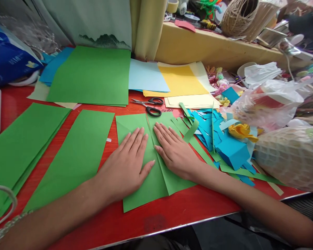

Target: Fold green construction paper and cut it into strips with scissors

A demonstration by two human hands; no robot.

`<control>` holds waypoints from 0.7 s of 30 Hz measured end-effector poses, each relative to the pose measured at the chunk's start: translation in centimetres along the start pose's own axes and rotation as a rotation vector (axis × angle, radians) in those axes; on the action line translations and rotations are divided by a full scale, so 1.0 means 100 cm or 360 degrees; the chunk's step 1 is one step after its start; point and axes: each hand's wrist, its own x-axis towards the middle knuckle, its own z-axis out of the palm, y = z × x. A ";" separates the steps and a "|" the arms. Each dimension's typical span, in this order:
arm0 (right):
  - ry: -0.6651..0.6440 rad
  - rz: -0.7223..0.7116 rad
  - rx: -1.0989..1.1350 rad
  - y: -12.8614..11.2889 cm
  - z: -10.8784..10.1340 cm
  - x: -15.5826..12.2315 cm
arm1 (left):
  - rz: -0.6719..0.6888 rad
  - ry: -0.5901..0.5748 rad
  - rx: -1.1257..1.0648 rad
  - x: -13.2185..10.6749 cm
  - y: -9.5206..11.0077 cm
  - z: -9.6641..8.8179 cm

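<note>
A creased sheet of green paper (143, 187) lies unfolded on the red table, a fold line running down its middle. My left hand (126, 163) rests flat on its left half, thumb out to the side and fingers stretched forward. On the right half, just beside the crease, my right hand (176, 149) also lies flat with its fingers extended. Neither hand holds anything. Black-handled scissors (152, 106) lie just beyond the sheet. To the left is another green paper piece (75, 149), partly behind my left forearm.
Stacked green strips (23, 146) lie far left. Behind are a large green sheet (94, 76), light blue paper (147, 74) and yellow paper (182, 81). Blue paper scraps (232, 149) and a netted bundle (292, 156) crowd the right. The table's front edge (167, 232) is near me.
</note>
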 end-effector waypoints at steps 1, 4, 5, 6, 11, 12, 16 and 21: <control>0.0000 -0.0001 -0.0005 0.000 0.000 0.000 | -0.0010 -0.0002 -0.0003 0.000 0.001 0.000; -0.0002 0.0002 -0.0023 -0.001 0.000 0.000 | -0.0035 -0.0009 -0.0011 0.001 0.003 -0.001; -0.0008 0.0006 -0.0031 -0.001 -0.001 0.000 | -0.0042 -0.0013 -0.0012 0.001 0.004 -0.001; -0.0013 0.0008 -0.0039 -0.001 -0.001 0.000 | -0.0053 -0.0015 -0.0011 0.001 0.005 -0.002; -0.0012 0.0011 -0.0035 -0.001 -0.002 0.000 | -0.0098 0.0012 -0.0007 0.000 0.010 -0.001; -0.0009 0.0008 -0.0030 -0.001 -0.002 0.000 | -0.0103 0.0020 -0.0009 -0.001 0.011 -0.001; -0.0009 0.0006 -0.0037 -0.001 -0.002 -0.001 | -0.0118 0.0039 -0.0005 -0.002 0.013 -0.001; -0.0019 -0.0006 -0.0002 0.001 -0.001 0.002 | -0.0145 0.0070 0.0020 -0.003 0.016 -0.001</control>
